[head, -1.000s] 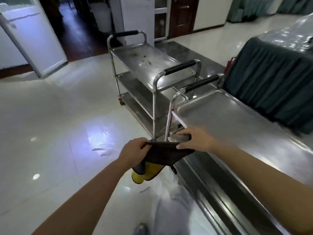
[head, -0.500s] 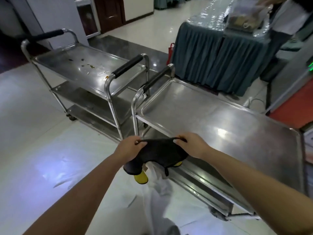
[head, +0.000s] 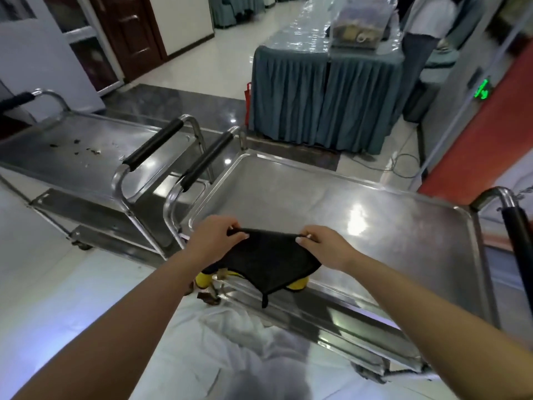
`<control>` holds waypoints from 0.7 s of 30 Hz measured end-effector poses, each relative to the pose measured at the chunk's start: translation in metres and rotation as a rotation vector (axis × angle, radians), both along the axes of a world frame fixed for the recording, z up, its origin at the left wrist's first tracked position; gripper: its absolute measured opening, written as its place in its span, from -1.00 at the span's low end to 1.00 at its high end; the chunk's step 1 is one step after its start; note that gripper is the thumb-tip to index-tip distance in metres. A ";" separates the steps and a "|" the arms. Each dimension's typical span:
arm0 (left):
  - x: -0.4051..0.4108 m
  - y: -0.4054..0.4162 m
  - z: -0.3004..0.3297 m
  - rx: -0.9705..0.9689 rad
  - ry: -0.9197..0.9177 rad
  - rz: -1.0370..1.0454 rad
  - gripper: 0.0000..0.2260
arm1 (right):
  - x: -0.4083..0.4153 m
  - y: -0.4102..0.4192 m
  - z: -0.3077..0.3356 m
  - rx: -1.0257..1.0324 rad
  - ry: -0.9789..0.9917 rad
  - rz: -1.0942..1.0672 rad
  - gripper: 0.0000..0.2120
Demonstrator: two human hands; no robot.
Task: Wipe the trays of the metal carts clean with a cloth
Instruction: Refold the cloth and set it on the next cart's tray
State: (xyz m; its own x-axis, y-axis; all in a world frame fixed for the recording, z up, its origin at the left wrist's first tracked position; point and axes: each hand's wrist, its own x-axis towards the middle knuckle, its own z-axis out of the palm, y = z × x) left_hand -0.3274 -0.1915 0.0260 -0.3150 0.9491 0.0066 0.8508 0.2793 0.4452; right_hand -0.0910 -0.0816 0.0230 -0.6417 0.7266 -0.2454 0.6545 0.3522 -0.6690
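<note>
I pinched the black cloth (head: 269,262) by its top corners, my left hand (head: 215,241) at nine o'clock, my right hand (head: 324,248) at three, stretching it above the near cart's top tray (head: 375,226); it draped toward six.

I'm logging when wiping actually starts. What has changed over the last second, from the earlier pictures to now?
The left hand and right hand have carried the black cloth from beside the near cart's handle to over the front edge of its top tray, and stretched it wider between them. Both hands kept their pinch on its corners; nothing was released. The far cart's tray still has crumbs.
</note>
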 end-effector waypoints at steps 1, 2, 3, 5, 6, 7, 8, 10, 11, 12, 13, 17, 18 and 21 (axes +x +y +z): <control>0.004 0.014 -0.002 -0.017 0.030 -0.026 -0.80 | 0.004 0.008 -0.007 -0.021 -0.004 -0.033 -0.73; 0.007 0.027 -0.004 -0.033 0.045 -0.041 -0.80 | 0.008 0.016 -0.014 -0.044 -0.008 -0.069 -0.74; 0.009 0.042 -0.008 -0.048 0.042 -0.055 -0.80 | 0.011 0.025 -0.022 -0.071 -0.013 -0.108 -0.74; 0.011 0.075 -0.019 -0.087 0.008 -0.089 -0.82 | 0.016 0.047 -0.035 -0.115 -0.022 -0.190 -0.76; 0.012 0.092 -0.026 -0.101 -0.006 -0.101 -0.83 | 0.017 0.058 -0.042 -0.124 -0.028 -0.226 -0.77; 0.012 0.109 -0.032 -0.110 -0.021 -0.110 -0.84 | 0.019 0.069 -0.048 -0.123 -0.040 -0.254 -0.79; 0.013 0.126 -0.040 -0.120 -0.049 -0.119 -0.85 | 0.021 0.079 -0.054 -0.111 -0.062 -0.274 -0.80; 0.017 0.161 -0.058 -0.136 -0.176 -0.131 -0.87 | 0.026 0.101 -0.067 -0.071 -0.139 -0.295 -0.82; 0.018 0.176 -0.067 -0.144 -0.241 -0.135 -0.84 | 0.028 0.111 -0.073 -0.059 -0.179 -0.311 -0.82; 0.018 0.188 -0.077 -0.155 -0.275 -0.145 -0.80 | 0.030 0.120 -0.079 -0.055 -0.209 -0.334 -0.82; 0.018 0.199 -0.086 -0.169 -0.281 -0.163 -0.76 | 0.032 0.128 -0.085 -0.058 -0.234 -0.364 -0.81; 0.007 0.217 -0.123 -0.244 -0.270 -0.248 -0.61 | 0.032 0.142 -0.109 0.057 -0.323 -0.510 -0.76; 0.002 0.216 -0.130 -0.267 -0.269 -0.264 -0.59 | 0.031 0.141 -0.114 0.139 -0.332 -0.524 -0.74; -0.019 0.202 -0.148 -0.398 -0.262 -0.248 -0.52 | 0.024 0.123 -0.124 0.315 -0.256 -0.332 -0.78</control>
State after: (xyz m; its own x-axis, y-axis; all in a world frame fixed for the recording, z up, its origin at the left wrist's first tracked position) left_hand -0.3466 0.0108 -0.1225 -0.0239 0.9082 -0.4179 0.7871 0.2748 0.5523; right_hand -0.0674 0.0412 -0.1010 -0.3120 0.9447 -0.1014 0.8940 0.2558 -0.3678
